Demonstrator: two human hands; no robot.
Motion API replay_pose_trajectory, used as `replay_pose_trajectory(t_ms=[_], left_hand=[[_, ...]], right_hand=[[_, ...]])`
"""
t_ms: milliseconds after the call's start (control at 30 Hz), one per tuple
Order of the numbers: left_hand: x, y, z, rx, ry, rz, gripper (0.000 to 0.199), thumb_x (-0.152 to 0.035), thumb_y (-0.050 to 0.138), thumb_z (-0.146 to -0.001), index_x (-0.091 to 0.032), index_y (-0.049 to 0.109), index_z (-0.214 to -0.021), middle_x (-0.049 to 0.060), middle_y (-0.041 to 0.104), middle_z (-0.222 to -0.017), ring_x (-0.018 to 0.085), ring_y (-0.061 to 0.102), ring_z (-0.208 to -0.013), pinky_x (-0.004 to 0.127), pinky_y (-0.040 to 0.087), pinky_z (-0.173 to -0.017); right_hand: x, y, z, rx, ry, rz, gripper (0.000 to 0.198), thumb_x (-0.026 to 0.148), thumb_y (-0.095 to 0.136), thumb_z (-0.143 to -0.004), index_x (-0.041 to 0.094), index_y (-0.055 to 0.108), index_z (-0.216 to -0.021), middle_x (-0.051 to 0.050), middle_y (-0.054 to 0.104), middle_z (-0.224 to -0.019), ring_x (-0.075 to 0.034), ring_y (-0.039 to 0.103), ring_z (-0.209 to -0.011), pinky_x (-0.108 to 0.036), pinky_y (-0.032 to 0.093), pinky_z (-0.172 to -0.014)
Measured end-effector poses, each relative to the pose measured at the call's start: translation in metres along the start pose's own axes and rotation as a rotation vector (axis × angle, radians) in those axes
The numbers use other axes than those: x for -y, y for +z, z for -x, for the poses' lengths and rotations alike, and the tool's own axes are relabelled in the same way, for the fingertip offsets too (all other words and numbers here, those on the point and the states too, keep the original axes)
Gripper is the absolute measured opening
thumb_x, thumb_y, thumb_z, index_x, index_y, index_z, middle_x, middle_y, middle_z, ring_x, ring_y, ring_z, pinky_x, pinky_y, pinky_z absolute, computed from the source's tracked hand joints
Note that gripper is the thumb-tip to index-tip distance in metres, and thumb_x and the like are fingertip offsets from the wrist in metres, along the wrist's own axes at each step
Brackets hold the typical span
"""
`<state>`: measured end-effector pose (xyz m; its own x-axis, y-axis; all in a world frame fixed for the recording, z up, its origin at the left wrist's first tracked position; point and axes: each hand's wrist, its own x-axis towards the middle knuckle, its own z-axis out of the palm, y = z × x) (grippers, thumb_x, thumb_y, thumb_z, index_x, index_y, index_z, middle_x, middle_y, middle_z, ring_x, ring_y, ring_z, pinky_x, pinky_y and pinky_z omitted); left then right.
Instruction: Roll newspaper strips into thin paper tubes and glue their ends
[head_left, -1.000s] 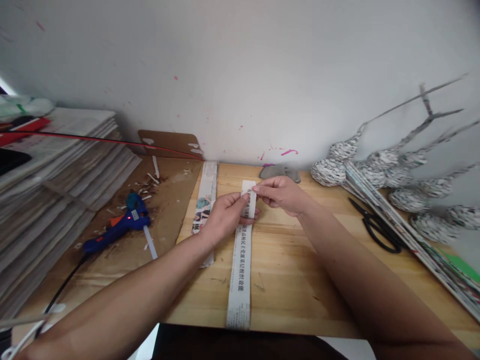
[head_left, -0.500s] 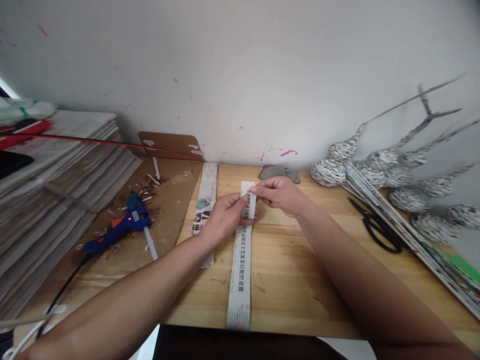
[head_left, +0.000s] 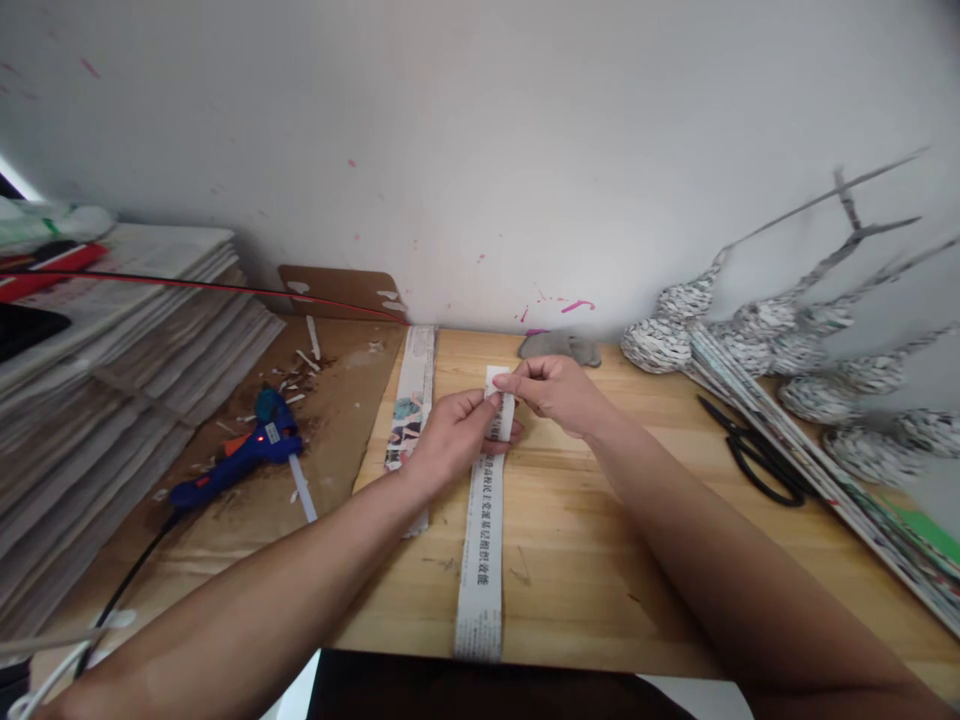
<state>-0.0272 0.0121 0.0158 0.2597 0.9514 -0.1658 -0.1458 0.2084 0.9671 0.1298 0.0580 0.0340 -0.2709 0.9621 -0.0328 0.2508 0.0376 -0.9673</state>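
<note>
A long strip of newspaper [head_left: 480, 540] with a column of dark print runs from the table's front edge up to my hands. My left hand [head_left: 459, 430] grips its upper part, thumb on top and fingers beneath. At the far end, my right hand [head_left: 551, 388] pinches the strip between thumb and forefinger. Just left of my left hand, a second set of newspaper strips [head_left: 417, 365] with a coloured picture lies on the wood, partly hidden by my left forearm.
A blue glue gun [head_left: 240, 455] with a lit red light rests on stained cardboard [head_left: 330, 350] at left, beside a tall newspaper stack [head_left: 165, 400]. To the right are black scissors [head_left: 757, 460], rolled paper sticks [head_left: 795, 445] and woven paper gourds [head_left: 660, 345]. A grey cloth-like thing [head_left: 559, 348] lies by the wall.
The strip's far end has shifted very slightly to the right. My right finger and thumb have moved a little left across its tip, and both hands still hold it.
</note>
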Motion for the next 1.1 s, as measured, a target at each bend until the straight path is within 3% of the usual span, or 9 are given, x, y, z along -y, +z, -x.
replay_pose_trajectory(t_ms=[200,400,567,700,1100], left_hand=[[0.000,0.001,0.000,-0.008,-0.023,-0.010,0.032,-0.044,0.059,-0.082,-0.012,0.065,-0.084,0.009,0.070,-0.074,0.020,0.068,-0.073,0.032,0.057,-0.066],[-0.001,0.002,0.001,-0.022,-0.038,-0.025,0.032,-0.044,0.059,-0.082,-0.013,0.065,-0.084,0.009,0.070,-0.073,0.020,0.068,-0.073,0.033,0.057,-0.065],[-0.002,0.002,0.000,-0.036,-0.035,-0.004,0.031,-0.043,0.060,-0.082,-0.014,0.067,-0.088,0.008,0.070,-0.073,0.019,0.068,-0.071,0.033,0.057,-0.066],[-0.001,0.001,0.000,-0.028,-0.028,-0.009,0.032,-0.044,0.058,-0.083,-0.014,0.067,-0.088,0.008,0.070,-0.074,0.019,0.067,-0.071,0.033,0.057,-0.067],[0.002,0.000,0.000,-0.005,-0.031,0.003,0.033,-0.045,0.060,-0.082,-0.013,0.067,-0.088,0.009,0.070,-0.077,0.018,0.067,-0.071,0.032,0.057,-0.065]], right_hand=[[0.003,-0.004,0.000,-0.038,-0.006,-0.011,0.037,0.050,0.073,-0.066,0.015,0.066,-0.075,0.004,0.050,-0.053,-0.007,0.038,-0.048,-0.022,0.028,-0.046],[0.005,-0.006,-0.001,-0.050,0.043,-0.060,0.035,0.048,0.071,-0.069,0.015,0.061,-0.063,0.003,0.048,-0.053,-0.006,0.037,-0.045,-0.022,0.024,-0.042],[0.011,-0.013,0.001,0.115,0.174,-0.173,0.039,0.049,0.075,-0.065,0.013,0.063,-0.069,-0.001,0.054,-0.068,-0.006,0.041,-0.049,-0.020,0.018,-0.038],[0.010,-0.017,0.001,0.216,0.174,-0.160,0.038,0.046,0.077,-0.064,0.011,0.067,-0.075,0.000,0.053,-0.063,-0.005,0.039,-0.049,-0.019,0.017,-0.038],[0.006,-0.012,0.000,0.142,0.158,-0.117,0.035,0.045,0.075,-0.065,0.013,0.063,-0.066,0.003,0.048,-0.053,-0.006,0.037,-0.047,-0.020,0.018,-0.039]])
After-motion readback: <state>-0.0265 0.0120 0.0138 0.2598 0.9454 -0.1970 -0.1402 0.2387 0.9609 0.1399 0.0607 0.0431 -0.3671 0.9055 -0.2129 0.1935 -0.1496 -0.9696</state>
